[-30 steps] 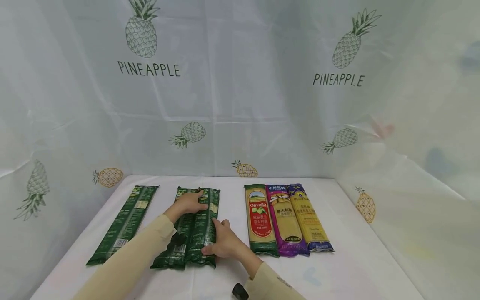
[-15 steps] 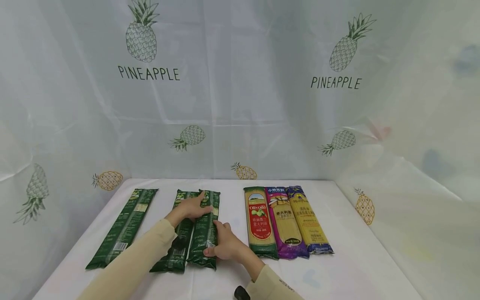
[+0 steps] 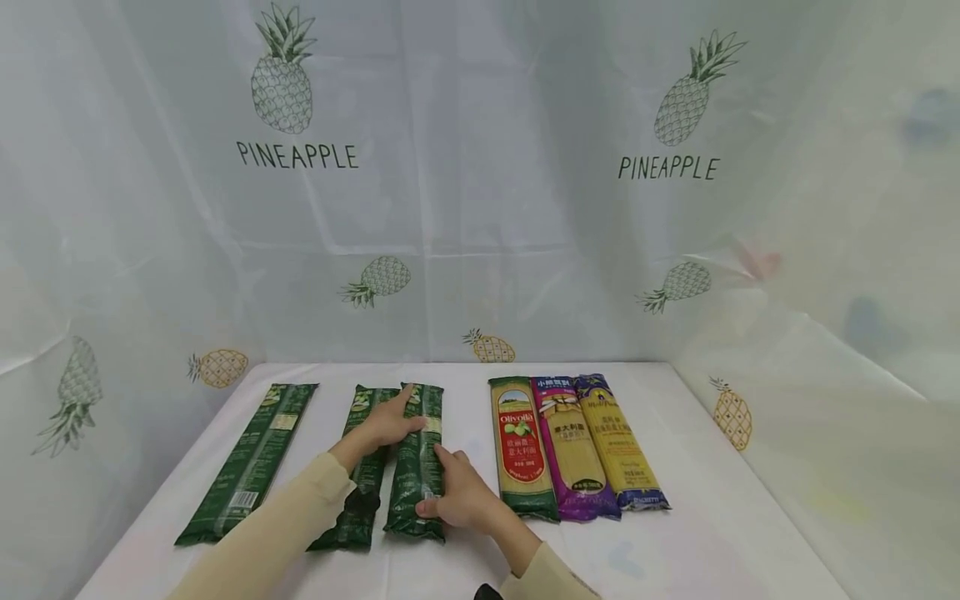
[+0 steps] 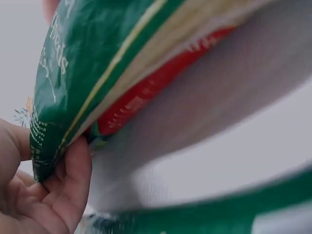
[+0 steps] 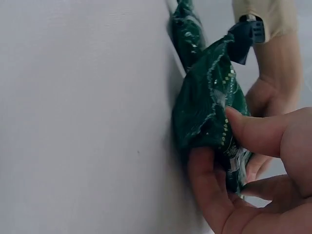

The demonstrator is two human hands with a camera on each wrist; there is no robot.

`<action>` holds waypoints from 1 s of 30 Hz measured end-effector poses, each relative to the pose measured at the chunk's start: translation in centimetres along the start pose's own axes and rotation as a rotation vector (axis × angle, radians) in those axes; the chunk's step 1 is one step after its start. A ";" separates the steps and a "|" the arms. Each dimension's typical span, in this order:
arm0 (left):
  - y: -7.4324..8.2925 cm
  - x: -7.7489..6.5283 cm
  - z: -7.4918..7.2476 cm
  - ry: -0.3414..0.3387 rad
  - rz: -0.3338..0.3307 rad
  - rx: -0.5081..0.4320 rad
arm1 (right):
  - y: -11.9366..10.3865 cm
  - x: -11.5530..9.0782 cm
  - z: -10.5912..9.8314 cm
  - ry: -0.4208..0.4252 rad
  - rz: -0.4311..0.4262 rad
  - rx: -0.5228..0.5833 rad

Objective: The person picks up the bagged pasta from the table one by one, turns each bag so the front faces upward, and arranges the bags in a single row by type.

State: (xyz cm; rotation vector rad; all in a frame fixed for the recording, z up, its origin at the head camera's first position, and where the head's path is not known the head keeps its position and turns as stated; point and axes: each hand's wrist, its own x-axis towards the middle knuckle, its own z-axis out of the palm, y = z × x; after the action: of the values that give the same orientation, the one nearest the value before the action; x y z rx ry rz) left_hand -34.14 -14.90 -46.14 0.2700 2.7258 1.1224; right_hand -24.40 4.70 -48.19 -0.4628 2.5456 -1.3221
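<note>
A green spaghetti pack (image 3: 415, 475), its printed back up, is held between both hands in the middle of the table. My left hand (image 3: 386, 423) grips it near the far end, forefinger stretched along the top. In the left wrist view that hand's fingers (image 4: 75, 168) curl under the pack's edge, and a red label shows on the raised underside. My right hand (image 3: 467, 497) grips the near right side; its thumb (image 5: 256, 134) presses on top while fingers reach underneath. A second green pack (image 3: 367, 475) lies just left, partly hidden by the left sleeve.
Another green pack (image 3: 251, 467) lies face down at the far left. On the right, three packs lie side by side: an Olivoilà pack (image 3: 522, 446), a purple one (image 3: 573, 450) and a yellow-blue one (image 3: 618, 442). A pineapple-print curtain (image 3: 495, 208) hangs behind the white table (image 3: 675, 550).
Both hands have shifted the held spaghetti pack slightly right, and a gap has opened between it and the second green pack. The head view has tilted up a little.
</note>
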 end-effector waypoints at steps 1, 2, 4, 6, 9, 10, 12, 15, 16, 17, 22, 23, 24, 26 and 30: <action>0.1 0.0 0.2 0.004 0.002 -0.027 | 0.1 -0.2 -0.3 0.003 -0.001 0.003; 0.3 0.1 0.5 0.008 0.001 -0.046 | 0.2 -0.5 -0.5 0.005 -0.001 0.001; 0.7 0.3 1.1 0.017 0.009 -0.075 | 0.4 -1.2 -1.2 0.012 -0.010 -0.001; 1.4 0.5 1.5 0.019 0.015 -0.107 | 0.6 -1.9 -2.0 0.021 -0.020 0.002; 2.6 0.9 2.0 0.023 0.033 -0.142 | 0.9 -2.9 -3.3 0.037 -0.032 0.017; 3.0 1.0 2.1 0.022 0.036 -0.155 | 1.0 -3.2 -3.7 0.043 -0.035 0.022; 3.8 1.1 2.3 0.022 0.041 -0.177 | 1.1 -3.8 -4.3 0.057 -0.034 0.037; 4.9 1.1 2.7 0.024 0.057 -0.209 | 1.3 -4.5 -5.1 0.079 -0.032 0.053; 5.3 1.1 2.8 0.022 0.061 -0.226 | 1.3 -4.7 -5.3 0.085 -0.033 0.066; 5.6 1.1 2.8 0.020 0.066 -0.243 | 1.4 -4.9 -5.5 0.087 -0.028 0.092; 6.8 0.9 3.1 0.018 0.081 -0.307 | 1.9 -5.7 -5.9 0.096 0.031 0.278; 6.9 0.9 3.1 0.020 0.082 -0.316 | 2.0 -5.8 -5.9 0.097 0.055 0.320; 7.0 0.9 3.2 0.021 0.082 -0.327 | 2.1 -5.9 -5.8 0.100 0.078 0.354; 7.3 0.7 3.2 0.020 0.083 -0.355 | 2.2 -6.1 -5.6 0.099 0.118 0.422; 7.8 0.6 3.4 0.016 0.101 -0.402 | 2.5 -6.1 -5.2 0.070 0.152 0.564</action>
State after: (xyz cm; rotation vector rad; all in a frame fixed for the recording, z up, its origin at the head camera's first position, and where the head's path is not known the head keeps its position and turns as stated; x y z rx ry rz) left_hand -33.13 -7.03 -43.04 0.3406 2.4466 1.6675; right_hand -20.97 12.31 -46.94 -0.1082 2.0656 -1.9162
